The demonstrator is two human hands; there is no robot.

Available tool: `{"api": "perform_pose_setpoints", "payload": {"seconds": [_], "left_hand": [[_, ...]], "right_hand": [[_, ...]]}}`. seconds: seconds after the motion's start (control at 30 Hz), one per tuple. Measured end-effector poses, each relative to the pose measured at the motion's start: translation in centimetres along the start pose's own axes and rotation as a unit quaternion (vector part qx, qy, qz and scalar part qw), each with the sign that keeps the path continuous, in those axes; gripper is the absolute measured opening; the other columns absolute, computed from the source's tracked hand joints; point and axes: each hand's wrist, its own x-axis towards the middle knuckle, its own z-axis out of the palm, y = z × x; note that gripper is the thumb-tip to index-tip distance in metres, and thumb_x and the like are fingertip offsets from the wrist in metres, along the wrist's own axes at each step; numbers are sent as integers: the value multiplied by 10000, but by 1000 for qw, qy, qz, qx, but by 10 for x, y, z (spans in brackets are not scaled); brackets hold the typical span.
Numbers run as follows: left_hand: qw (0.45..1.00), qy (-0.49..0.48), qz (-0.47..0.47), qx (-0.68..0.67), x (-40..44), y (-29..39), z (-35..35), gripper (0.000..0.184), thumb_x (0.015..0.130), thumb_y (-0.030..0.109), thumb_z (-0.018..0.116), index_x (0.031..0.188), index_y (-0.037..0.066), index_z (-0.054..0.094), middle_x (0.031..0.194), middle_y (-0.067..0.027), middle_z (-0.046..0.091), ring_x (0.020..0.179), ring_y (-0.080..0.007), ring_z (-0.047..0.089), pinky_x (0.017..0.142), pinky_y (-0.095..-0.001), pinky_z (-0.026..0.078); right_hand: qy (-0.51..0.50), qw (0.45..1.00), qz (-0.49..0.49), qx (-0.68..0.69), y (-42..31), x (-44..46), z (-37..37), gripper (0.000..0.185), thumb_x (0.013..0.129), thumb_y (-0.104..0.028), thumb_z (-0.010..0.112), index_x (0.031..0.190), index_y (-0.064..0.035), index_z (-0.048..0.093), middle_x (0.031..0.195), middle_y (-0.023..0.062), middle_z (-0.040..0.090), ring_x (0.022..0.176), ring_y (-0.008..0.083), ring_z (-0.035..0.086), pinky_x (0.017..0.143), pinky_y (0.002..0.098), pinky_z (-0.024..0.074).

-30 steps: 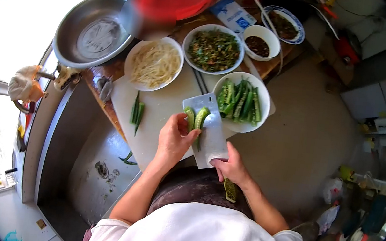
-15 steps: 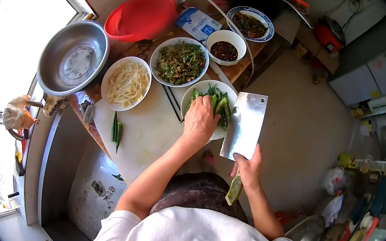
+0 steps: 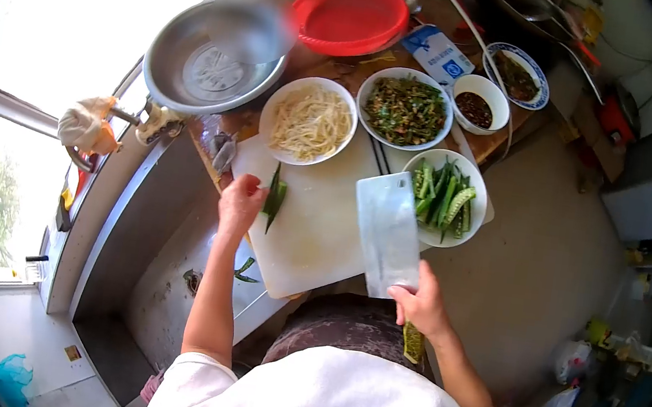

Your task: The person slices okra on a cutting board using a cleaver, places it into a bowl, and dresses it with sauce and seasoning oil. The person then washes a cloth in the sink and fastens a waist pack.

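Right hand (image 3: 422, 303) clamps cleaver (image 3: 387, 224); left hand (image 3: 239, 205), finger closure unclear, is beside okra (image 3: 275, 199) at board's (image 3: 313, 239) nine o'clock. Careless swing may hit bowl (image 3: 477, 187).

L arm (image 3: 212, 304) was extended fwd, L hand (image 3: 241, 205) w/ fingers curled; R arm (image 3: 465, 370) angled inward, R hand (image 3: 423, 302) clenched.

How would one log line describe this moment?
left hand: beside long green okra pods; right hand: holding rectangular metal cleaver; round white bowl: cut green okra

a kitchen, by the cleaver (image 3: 387, 228), white cutting board (image 3: 311, 226), bowls of food (image 3: 478, 184) and metal sink (image 3: 151, 218) near a window (image 3: 94, 25)
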Motion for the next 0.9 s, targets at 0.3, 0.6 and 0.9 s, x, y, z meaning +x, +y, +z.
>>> {"api": "perform_pose_setpoints", "payload": {"seconds": [0.3,0.6,0.9], "left_hand": [[993,-84,-57,-60,-51,17,19,366,727,156,709,1021,-12,571,813,-149,666,780,-300,654,727,-390,521],[981,-90,-117,-129,-92,9,9,292,789,145,697,991,-21,566,773,-139,649,734,-272,643,698,-382,508],[985,-63,-70,-143,-89,8,21,243,800,125,662,959,-27,559,731,-146,619,701,-306,614,678,-414,493]], "right_hand": [[6,982,11,-189,23,30,65,348,813,-17,593,1114,40,427,583,98,591,389,164,557,370,308,463],[-25,964,-60,-257,3,22,98,348,825,-36,595,1103,67,413,611,188,595,450,266,602,440,383,481],[-25,953,-44,-298,12,38,113,335,794,-36,568,1088,57,437,679,242,595,611,403,617,603,490,484]]}}
